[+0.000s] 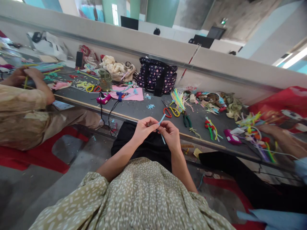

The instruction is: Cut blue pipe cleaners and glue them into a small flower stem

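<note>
My left hand (pixel 144 127) and my right hand (pixel 170 134) meet above my lap, close to the near edge of the low grey table (pixel 136 108). Both pinch a thin light-blue pipe cleaner (pixel 161 120). One end of it sticks up toward the table and the other end points down between my hands. My fingers are curled tight around it. Just beyond my hands, red-and-yellow-handled scissors (pixel 169 111) and green-handled pliers (pixel 187 120) lie on the table.
A dotted dark bag (pixel 157 76), a pink sheet (pixel 134 94), a pink glue gun (pixel 103 98) with a black cord, and several coloured pipe cleaners (pixel 178 97) lie on the table. One person sits at the left (pixel 24 105). Another person's arm (pixel 283 140) reaches in at right.
</note>
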`<act>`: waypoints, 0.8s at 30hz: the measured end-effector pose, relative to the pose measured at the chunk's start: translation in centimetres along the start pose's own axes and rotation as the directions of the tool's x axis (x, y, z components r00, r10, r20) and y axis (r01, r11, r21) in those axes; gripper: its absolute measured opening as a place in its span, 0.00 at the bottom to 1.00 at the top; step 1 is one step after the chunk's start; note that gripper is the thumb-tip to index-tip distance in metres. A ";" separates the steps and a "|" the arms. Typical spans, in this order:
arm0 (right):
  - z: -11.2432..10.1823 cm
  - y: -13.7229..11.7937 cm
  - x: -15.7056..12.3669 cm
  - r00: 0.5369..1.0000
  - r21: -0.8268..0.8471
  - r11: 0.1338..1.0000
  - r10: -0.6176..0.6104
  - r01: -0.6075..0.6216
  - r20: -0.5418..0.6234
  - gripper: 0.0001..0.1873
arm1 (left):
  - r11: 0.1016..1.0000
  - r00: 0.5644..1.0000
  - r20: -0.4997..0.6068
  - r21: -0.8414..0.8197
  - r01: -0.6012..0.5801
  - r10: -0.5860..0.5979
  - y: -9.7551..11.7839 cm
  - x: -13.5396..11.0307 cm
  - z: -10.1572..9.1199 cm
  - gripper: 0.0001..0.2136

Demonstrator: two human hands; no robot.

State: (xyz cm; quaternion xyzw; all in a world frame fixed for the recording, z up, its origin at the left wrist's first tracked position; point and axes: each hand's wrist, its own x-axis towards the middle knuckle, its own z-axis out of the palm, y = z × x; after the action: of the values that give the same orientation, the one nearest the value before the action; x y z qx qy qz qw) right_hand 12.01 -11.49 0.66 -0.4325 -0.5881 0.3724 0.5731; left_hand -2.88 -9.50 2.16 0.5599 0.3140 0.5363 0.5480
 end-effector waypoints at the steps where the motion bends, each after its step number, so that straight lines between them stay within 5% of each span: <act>1: 0.0 0.0 0.0 1.000 0.002 1.000 0.009 -0.009 0.003 0.10 | 1.000 1.000 0.006 0.005 -0.002 0.002 0.0 0.0 -0.1 0.09; 11: -0.1 0.1 -0.2 0.999 -0.066 0.997 -0.039 0.036 -0.034 0.10 | 0.967 0.996 0.070 0.247 -0.069 0.053 0.1 0.5 -0.9 0.09; 24: -0.1 0.3 -0.1 1.000 -0.101 0.995 -0.012 0.010 -0.018 0.10 | 0.953 0.995 0.082 0.294 -0.070 0.047 -0.2 0.5 -0.9 0.07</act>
State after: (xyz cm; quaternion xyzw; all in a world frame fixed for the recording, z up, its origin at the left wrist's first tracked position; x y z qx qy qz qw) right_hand 12.15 -11.50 0.32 -0.4609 -0.6031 0.3351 0.5582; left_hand -3.58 -8.70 1.90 0.6643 0.3535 0.4779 0.4532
